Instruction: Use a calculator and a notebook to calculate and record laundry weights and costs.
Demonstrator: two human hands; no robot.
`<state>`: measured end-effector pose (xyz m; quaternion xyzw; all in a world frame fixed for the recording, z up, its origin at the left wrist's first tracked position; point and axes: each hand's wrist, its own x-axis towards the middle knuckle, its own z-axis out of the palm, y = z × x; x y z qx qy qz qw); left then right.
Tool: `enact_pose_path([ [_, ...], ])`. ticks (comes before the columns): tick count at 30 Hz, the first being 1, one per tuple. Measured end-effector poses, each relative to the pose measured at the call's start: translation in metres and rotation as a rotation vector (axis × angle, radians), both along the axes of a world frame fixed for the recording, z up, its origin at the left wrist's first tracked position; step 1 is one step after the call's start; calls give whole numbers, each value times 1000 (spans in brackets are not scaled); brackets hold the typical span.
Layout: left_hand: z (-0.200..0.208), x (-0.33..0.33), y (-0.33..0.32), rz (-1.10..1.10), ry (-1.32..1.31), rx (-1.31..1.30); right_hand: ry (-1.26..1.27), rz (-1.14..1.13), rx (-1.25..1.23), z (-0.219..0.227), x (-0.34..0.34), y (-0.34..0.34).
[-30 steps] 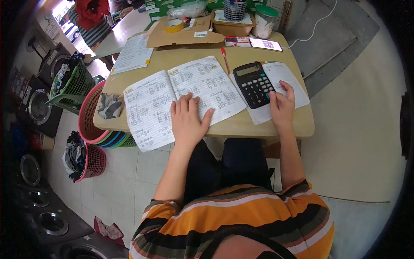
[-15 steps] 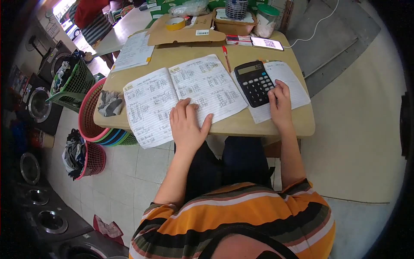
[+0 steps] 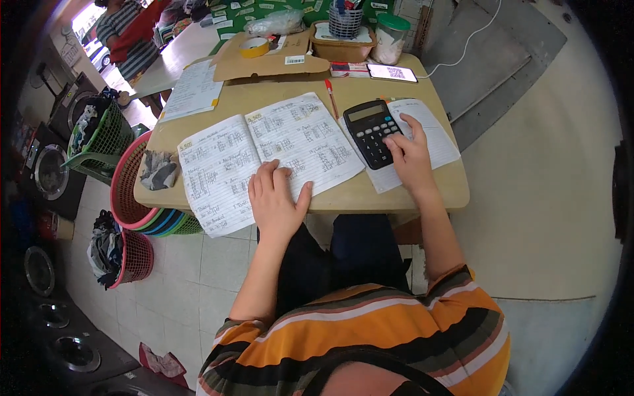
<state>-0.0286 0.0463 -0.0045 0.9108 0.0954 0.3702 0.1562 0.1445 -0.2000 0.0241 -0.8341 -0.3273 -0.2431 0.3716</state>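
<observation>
An open lined notebook (image 3: 221, 155) full of handwriting lies at the table's near edge. My left hand (image 3: 274, 204) rests on its lower middle, fingers stretched and holding nothing. To the right, a black calculator (image 3: 367, 135) lies partly on another open notebook (image 3: 436, 140). Over the calculator's right side is my right hand (image 3: 415, 164); its thumb touches the lower keys and its index finger reaches along the upper right edge. Those two digits are apart, while the other fingers are mostly hidden. A red pen (image 3: 331, 98) lies beyond the calculator, beside the large notebook.
Behind are a flattened cardboard piece (image 3: 271, 69) with yellow tape (image 3: 254, 46), a phone (image 3: 393, 72), a brown basket (image 3: 340, 51) and a green-lidded jar (image 3: 391, 39). A grey cloth (image 3: 158, 170) sits at the table's left corner. Laundry baskets (image 3: 135, 254) stand left; a person (image 3: 125, 36) stands beyond.
My right hand has shifted over the calculator, its thumb now on the keys. The left hand stays on the notebook. The whole view has shifted slightly, and the person behind shows more fully.
</observation>
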Motion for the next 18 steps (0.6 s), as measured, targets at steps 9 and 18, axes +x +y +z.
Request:
enact_pose_path([
  [9,1,2,-1,-8,-24,-1,-117,-26,-128,-9,6,6],
  [18,2,1,-1,13,-7,-5,84,-40,190,-13,3,-23],
])
